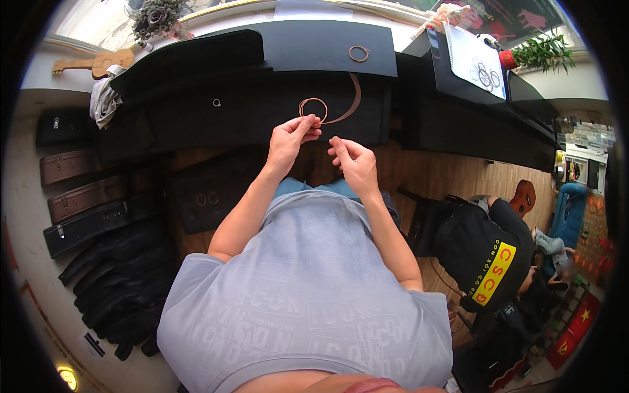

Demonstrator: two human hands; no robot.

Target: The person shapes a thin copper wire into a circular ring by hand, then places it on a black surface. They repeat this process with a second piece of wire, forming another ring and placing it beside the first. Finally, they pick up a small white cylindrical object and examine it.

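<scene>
My left hand point(295, 141) pinches a coiled copper-coloured wire point(314, 100) above the black desktop point(255, 118). A curved coppery band point(356, 98), perhaps a blurred length of wire, runs from the coil toward the back. My right hand point(350, 160), just right of and below the coil, has thumb and finger pressed together; what they hold, if anything, is too small to tell. A small silvery ring point(217, 103) lies to the left, and another coil point(358, 54) rests on the raised back ledge. Two more thin rings point(203, 198) are on a dark surface below.
Left are a small wooden guitar point(101, 63), white cloth point(105, 98), instrument cases point(85, 193) and black bags point(114, 288). At right are an open notepad point(462, 49), a potted plant point(534, 57), a person in black point(472, 242), other people farther back, and a blue sofa point(567, 213).
</scene>
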